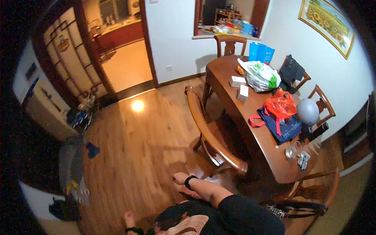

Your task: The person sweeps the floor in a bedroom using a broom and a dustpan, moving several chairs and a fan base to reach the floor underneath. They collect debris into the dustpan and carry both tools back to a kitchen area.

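Observation:
My right hand (181,178) hangs over the wooden floor, a dark band around its wrist. Its fingers look curled in, with nothing seen in them. The nearest thing to it is a wooden chair (213,139) with a curved back, which it does not appear to touch. Lower and to the left, my left hand (129,217) shows only in part, also with a dark wristband. Its fingers are too small and blurred to read, and no held thing shows.
On the dining table (260,150) lie a white plastic bag (260,74), a red bag (280,105), small white boxes (243,93) and a glass (290,152). A grey balloon (307,111) is beside them. More chairs surround it. An open doorway (125,64) stands ahead; shoes (80,118) lie left.

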`<state>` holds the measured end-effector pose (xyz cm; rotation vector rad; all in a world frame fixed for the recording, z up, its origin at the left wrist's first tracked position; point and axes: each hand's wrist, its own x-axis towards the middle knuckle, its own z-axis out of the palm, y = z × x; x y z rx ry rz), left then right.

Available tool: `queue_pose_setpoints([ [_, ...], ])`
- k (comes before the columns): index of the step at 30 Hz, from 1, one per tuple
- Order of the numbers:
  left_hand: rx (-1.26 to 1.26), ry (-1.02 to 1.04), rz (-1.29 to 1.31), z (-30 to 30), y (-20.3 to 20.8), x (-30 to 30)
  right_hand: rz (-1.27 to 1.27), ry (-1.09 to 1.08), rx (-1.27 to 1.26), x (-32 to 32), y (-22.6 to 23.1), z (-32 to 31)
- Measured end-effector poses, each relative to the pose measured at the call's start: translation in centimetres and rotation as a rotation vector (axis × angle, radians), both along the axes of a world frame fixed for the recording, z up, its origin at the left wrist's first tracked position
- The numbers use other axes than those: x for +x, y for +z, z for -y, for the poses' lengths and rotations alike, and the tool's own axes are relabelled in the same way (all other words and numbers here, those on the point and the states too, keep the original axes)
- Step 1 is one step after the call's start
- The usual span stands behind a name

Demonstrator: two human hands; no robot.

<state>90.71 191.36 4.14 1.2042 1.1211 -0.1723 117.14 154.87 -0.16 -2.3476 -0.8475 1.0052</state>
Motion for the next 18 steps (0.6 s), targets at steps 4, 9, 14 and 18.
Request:
queue_pose_setpoints([
  [4, 0.376, -0.307, 0.173, -3.1, 0.3, 19.4, 0.035, -0.180, 0.066, 9.4, 0.6, -3.8],
  [9, 0.095, -0.383, 0.145, -9.1, -3.6, 31.9, 0.038, -0.137, 0.004, 25.3, -2.1, -9.0],
  [14, 0.227, -0.356, -0.200, -16.9, -5.7, 34.1, -0.004, -0.309, 0.036, 39.9, -4.8, -13.9],
  [18, 0.194, -0.312, -0.388, -21.5, -6.3, 37.8, -0.001, -0.239, 0.013, 50.7, -6.2, -19.0],
])
